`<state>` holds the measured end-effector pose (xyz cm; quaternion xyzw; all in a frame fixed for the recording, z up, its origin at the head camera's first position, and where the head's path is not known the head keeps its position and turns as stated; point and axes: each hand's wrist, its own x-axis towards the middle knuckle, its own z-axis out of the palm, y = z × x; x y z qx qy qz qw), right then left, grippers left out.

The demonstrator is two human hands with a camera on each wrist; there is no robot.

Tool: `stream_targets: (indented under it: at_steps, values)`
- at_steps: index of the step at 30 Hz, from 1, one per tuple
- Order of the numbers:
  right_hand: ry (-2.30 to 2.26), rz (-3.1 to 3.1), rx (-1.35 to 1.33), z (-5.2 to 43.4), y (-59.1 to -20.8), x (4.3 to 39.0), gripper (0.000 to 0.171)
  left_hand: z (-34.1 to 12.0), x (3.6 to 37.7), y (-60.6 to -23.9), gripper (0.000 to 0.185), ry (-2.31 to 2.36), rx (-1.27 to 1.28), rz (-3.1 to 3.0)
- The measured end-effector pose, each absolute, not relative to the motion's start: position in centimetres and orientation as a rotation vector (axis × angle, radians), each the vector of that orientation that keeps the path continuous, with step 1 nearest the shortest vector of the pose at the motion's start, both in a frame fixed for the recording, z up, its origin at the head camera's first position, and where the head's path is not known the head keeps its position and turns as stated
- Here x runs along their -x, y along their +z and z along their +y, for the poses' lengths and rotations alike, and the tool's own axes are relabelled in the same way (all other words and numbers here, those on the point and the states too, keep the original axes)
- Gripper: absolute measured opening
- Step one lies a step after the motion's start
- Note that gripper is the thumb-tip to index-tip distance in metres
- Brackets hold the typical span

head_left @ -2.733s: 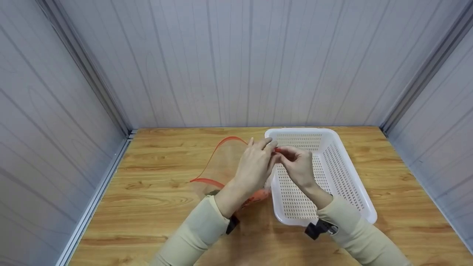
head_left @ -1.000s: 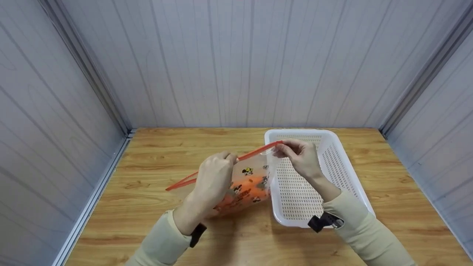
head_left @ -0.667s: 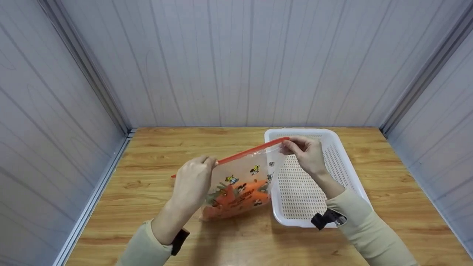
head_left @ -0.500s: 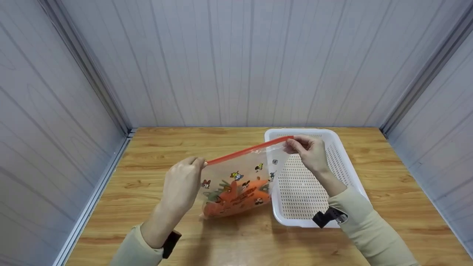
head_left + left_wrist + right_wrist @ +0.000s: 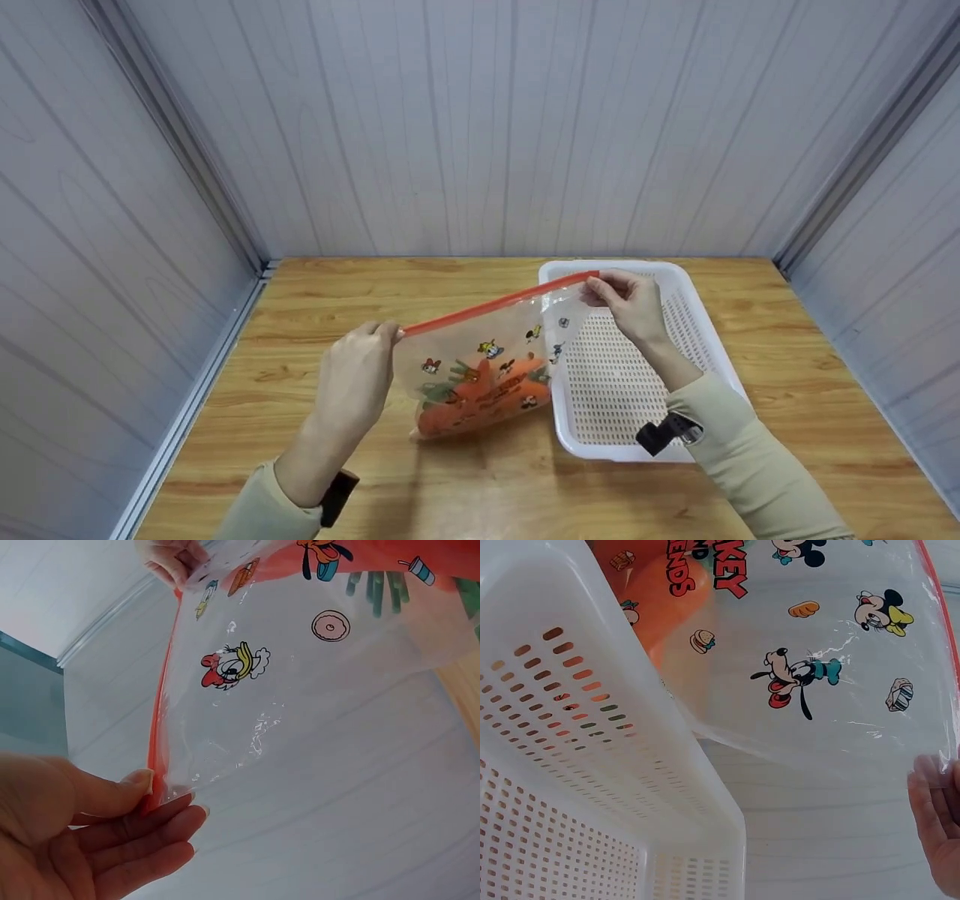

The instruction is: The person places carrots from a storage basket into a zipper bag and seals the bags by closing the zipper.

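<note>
A clear zip bag [image 5: 465, 349] printed with cartoon figures hangs tilted between my hands, its red zip edge stretched straight and higher on the right. Inside, at the bottom, lie orange carrots [image 5: 480, 394] with green tops. My left hand [image 5: 356, 375] pinches the left end of the zip; in the left wrist view its thumb and fingers [image 5: 112, 795] grip that red corner. At the other end, my right hand [image 5: 630, 304] pinches the top right corner, above the white basket [image 5: 562, 427]. The bag's right side sits against the basket's left rim.
The perforated white basket stands on the wooden table [image 5: 300, 315] at right of centre, with nothing lying in its visible bottom. Pale panel walls [image 5: 480, 127] enclose the table at the back and both sides.
My left hand has slid leftward along the red zip from beside the right hand to its left end. The bag's mouth, gaping earlier, is now drawn straight. The right hand moved slightly right.
</note>
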<state>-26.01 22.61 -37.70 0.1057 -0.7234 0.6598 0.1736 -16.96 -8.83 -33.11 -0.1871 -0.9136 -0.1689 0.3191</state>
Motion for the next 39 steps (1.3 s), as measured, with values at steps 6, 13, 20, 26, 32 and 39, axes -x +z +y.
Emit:
stream_targets:
  at_steps: [6, 13, 20, 26, 32, 39]
  values:
    - [1.838, -2.104, -0.289, 22.7, -36.9, 25.6, 0.012, -8.0, 16.3, -32.6, 0.013, -0.438, 0.490, -2.374]
    - [1.714, -2.270, -0.255, 22.6, -35.3, 24.3, 0.020, -7.7, 16.6, -32.7, 0.013, -0.460, 0.471, -2.394]
    - [1.579, -2.373, -0.269, 23.5, -35.6, 24.4, 0.026, -8.4, 18.0, -33.3, 0.015, -0.523, 0.408, -2.458]
    - [1.517, -2.410, -0.254, 25.2, -37.2, 25.9, 0.028, -9.1, 19.9, -33.8, 0.017, -0.567, 0.308, -2.497]
    - [1.419, -2.428, -0.260, 26.1, -37.9, 26.6, 0.028, -9.4, 22.4, -34.0, 0.021, -0.560, 0.196, -2.550]
    - [1.306, -2.487, -0.237, 26.9, -38.9, 27.4, 0.030, -9.5, 25.4, -35.0, 0.024, -0.478, 0.135, -2.568]
